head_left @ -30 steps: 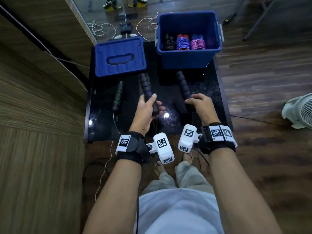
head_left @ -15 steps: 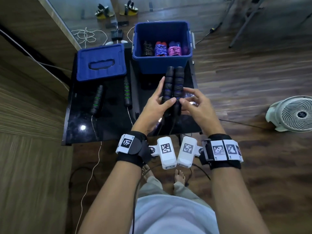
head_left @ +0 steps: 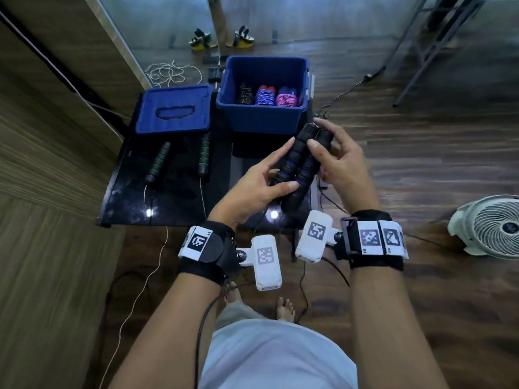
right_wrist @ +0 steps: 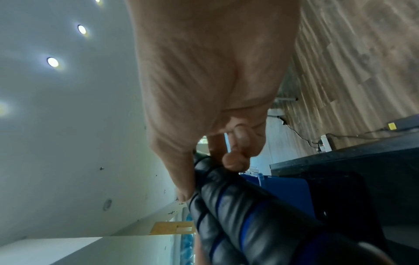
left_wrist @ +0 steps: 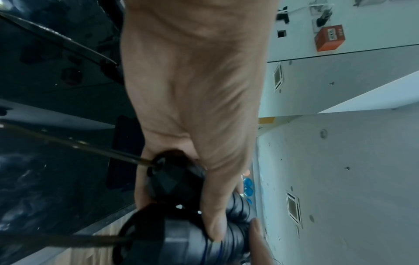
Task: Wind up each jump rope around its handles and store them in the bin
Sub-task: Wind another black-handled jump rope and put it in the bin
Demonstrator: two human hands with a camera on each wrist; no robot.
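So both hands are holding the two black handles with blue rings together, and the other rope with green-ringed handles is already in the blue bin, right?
Not quite: the head view shows the green-ringed handles lying on the black table, not in the blue bin. The left hand and right hand do hold the blue-ringed handles together.

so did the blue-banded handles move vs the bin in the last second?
Yes. The blue-banded handles were apart on the table; now both hands hold them together, lifted and closer to the blue bin.

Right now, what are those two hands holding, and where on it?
Both grip the paired jump rope handles: left hand near the cord end, right hand near the far end.
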